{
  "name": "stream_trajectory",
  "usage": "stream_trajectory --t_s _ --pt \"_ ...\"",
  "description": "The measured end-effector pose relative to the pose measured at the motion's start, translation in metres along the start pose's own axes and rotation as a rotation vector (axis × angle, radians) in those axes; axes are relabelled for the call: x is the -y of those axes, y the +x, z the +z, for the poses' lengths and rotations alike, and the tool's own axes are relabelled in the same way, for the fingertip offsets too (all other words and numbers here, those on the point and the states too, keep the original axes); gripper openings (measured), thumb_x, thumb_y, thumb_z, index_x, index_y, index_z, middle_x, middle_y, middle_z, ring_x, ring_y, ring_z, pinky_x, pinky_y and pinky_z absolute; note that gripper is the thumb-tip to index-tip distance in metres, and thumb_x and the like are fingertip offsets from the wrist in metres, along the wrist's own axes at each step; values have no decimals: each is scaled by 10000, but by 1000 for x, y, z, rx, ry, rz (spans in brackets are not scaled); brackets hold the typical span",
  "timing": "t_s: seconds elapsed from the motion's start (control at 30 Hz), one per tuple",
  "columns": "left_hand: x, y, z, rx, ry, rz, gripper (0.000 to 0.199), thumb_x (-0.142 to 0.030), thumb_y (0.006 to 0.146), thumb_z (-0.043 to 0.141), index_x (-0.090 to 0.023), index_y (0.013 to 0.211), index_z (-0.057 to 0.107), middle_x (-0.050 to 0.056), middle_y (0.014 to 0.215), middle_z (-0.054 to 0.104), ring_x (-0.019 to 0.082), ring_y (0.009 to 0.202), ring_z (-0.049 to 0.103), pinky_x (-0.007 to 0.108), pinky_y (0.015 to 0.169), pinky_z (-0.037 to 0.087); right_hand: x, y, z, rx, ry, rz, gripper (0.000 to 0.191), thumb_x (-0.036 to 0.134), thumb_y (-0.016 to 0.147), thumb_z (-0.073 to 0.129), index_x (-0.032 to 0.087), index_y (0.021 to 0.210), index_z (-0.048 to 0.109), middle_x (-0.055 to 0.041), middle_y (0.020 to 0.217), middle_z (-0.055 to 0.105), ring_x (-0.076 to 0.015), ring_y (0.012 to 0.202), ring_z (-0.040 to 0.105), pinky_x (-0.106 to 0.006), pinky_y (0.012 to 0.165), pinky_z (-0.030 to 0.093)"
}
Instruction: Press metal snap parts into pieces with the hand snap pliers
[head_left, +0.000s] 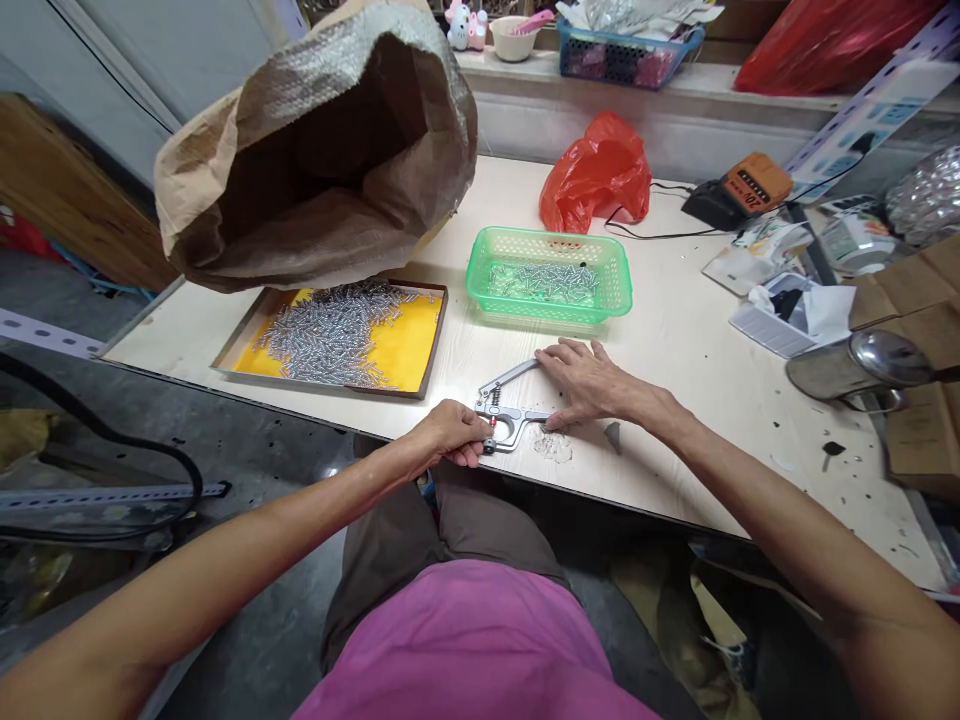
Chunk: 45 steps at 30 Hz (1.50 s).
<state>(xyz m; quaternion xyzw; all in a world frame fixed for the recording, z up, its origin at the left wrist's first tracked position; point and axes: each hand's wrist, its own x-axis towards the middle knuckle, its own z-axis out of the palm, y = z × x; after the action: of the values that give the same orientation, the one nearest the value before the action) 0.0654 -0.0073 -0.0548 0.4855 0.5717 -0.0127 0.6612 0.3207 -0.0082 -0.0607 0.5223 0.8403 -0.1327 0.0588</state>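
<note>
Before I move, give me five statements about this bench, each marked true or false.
1. The green basket holds small metal pieces. True.
2. The left hand is on the free ends of the metal tool's handles. False: it is at the opposite end; the right hand is at the handles.
3. A red bag lies beyond the green basket. True.
4. The yellow-bottomed tray is empty. False: a silvery pile lies in it.
5. The paper bag's mouth gapes open. True.

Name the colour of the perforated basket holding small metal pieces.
The basket is translucent green, seen in the head view.
</note>
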Motion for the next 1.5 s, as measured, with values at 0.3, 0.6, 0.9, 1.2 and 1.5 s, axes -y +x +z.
stream_trajectory --t_s 0.3,0.6,0.9,1.2,1.5 --pt "0 -1 2 -21 -1 -12 328 -384 713 766 -115 619 605 -3 478 606 69 402 552 158 411 382 5 -2 0 12 -22 4 1058 651 650 669 142 1481 256 -223 1436 369 -436 1292 318 -652 1001 273" --pt "6 -5 5 -111 183 36 288 -361 820 642 -129 653 607 14 550 597 126 483 584 226 484 419 17 -12 -7 -49 -82 21 650 555 709 709 174 1216 565 -153 1177 575 -328 1017 491 -453 844 418" --pt "-27 6 39 -458 1047 824 512 -235 778 714 -150 1238 506 125 1296 517 275 1187 456 388 962 426 24 -11 3 -143 -46 27 471 433 757 732 141 1106 609 -128 1040 600 -270 980 512 -376 812 433" --pt "-34 33 31 -355 1078 740 158 -157 860 551 -163 1012 597 81 1076 595 243 1038 504 368 878 431 31 1 8 -200 92 68 207 351 801 709 171 887 653 -50 912 629 -195 898 534 -296 776 402" --pt "-30 34 37 -402 1086 832 138 -214 935 484 -154 953 606 84 1034 629 236 1020 541 367 872 456 27 -5 13 -237 148 87 198 354 884 608 161 895 654 -67 909 626 -190 883 528 -285 772 383"
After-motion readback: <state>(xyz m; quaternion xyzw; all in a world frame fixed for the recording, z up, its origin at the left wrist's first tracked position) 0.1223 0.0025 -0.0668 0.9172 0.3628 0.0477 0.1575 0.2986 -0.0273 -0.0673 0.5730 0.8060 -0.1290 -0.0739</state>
